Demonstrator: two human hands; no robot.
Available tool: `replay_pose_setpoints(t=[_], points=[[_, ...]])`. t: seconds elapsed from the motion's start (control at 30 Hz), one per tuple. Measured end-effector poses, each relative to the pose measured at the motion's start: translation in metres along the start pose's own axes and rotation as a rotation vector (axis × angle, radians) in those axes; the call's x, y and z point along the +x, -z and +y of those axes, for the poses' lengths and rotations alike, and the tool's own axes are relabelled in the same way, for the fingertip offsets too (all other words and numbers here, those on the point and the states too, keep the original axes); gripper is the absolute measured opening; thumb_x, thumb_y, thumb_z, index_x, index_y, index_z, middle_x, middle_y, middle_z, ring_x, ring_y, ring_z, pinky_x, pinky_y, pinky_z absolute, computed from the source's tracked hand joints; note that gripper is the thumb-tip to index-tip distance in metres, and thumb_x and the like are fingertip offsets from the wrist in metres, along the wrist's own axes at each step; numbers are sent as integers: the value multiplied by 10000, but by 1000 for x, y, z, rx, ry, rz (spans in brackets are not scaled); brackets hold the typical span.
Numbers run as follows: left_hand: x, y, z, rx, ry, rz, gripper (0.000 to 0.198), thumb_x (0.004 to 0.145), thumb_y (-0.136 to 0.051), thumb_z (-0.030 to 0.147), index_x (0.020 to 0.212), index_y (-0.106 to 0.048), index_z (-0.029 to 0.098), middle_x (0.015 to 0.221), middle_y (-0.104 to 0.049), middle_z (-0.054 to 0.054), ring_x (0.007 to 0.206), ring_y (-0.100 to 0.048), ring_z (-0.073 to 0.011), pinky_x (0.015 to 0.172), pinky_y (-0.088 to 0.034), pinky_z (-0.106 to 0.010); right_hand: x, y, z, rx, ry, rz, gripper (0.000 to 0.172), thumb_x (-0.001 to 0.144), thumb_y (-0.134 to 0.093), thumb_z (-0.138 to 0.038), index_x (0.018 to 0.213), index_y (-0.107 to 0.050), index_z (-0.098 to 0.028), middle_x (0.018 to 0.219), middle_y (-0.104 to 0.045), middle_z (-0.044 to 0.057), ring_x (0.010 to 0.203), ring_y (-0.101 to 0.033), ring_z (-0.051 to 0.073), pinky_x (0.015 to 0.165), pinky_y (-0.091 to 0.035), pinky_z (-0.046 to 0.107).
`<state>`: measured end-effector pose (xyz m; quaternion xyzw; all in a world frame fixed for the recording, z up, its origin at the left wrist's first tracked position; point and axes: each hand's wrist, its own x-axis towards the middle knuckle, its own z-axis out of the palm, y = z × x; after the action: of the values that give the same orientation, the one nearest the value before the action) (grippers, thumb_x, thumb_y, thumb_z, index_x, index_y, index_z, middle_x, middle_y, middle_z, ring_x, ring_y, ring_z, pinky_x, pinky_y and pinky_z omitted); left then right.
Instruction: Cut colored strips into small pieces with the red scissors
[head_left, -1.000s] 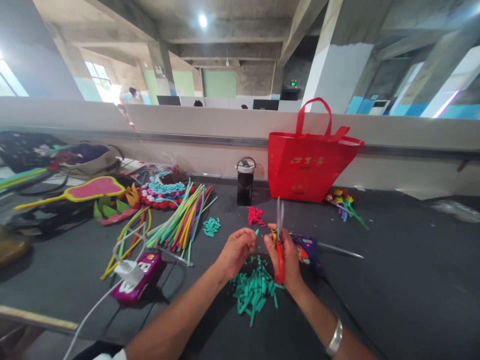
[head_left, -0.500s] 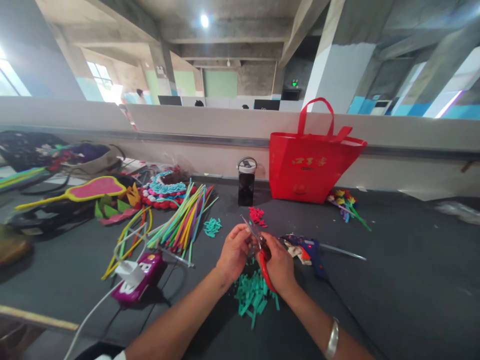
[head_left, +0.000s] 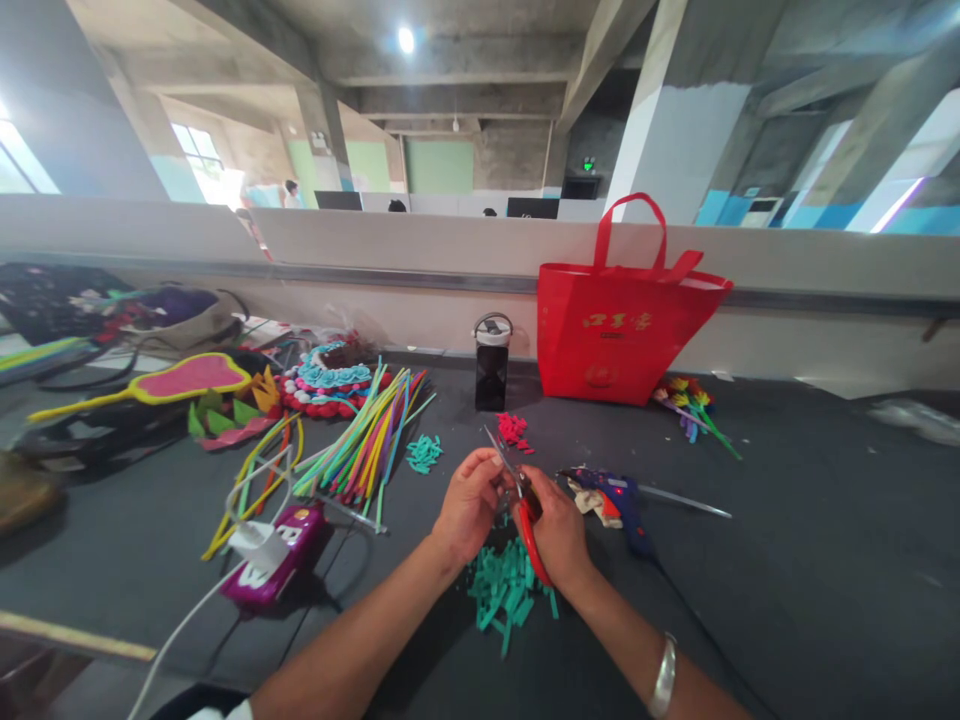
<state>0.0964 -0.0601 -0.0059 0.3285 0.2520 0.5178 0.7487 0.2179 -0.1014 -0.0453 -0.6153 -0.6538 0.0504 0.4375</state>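
Observation:
My right hand (head_left: 553,520) is closed around red-handled scissors (head_left: 531,540), whose blades point up and away to the left. Close beside the blades, my left hand (head_left: 471,505) is closed in a pinch; what its fingers hold is too small to make out. Below both hands lies a loose pile of cut green strips (head_left: 504,595) on the dark table. Beyond the blade tips is a small heap of pinkish-red pieces (head_left: 513,430). A little heap of teal pieces (head_left: 424,454) sits to the left of it.
Pipe cleaners (head_left: 367,430) in many colours lie left, near a purple power strip (head_left: 277,555) with a white plug. A glue gun (head_left: 626,505) rests on the right, its cord trailing forward. Behind stand a black bottle (head_left: 492,370) and a red bag (head_left: 622,335).
Both hands and the scissors stay in nearly the same place. The blades look slightly more closed. A person far back on the left has shifted to the right.

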Motion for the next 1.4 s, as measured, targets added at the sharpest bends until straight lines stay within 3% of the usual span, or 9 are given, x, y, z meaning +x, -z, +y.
replay_pose_setpoints(t=[1.23, 1.4], points=[[0, 4, -6, 16, 6, -37, 178, 687, -728, 276, 764, -623, 155, 644, -591, 10, 594, -531, -97, 626, -413, -223, -1, 3, -4, 96, 6, -8, 261, 799, -459, -167, 1020, -591, -215, 834, -695, 9, 722, -653, 162, 677, -472, 235], [10, 13, -2, 182, -130, 18, 125, 698, -688, 260, 724, -618, 160, 631, -560, 22, 605, -507, -93, 629, -394, -215, 4, 7, 3, 21, -104, 28, 290, 855, -462, -291, 1093, -590, -186, 805, -711, 37, 699, -666, 181, 651, -469, 244]])
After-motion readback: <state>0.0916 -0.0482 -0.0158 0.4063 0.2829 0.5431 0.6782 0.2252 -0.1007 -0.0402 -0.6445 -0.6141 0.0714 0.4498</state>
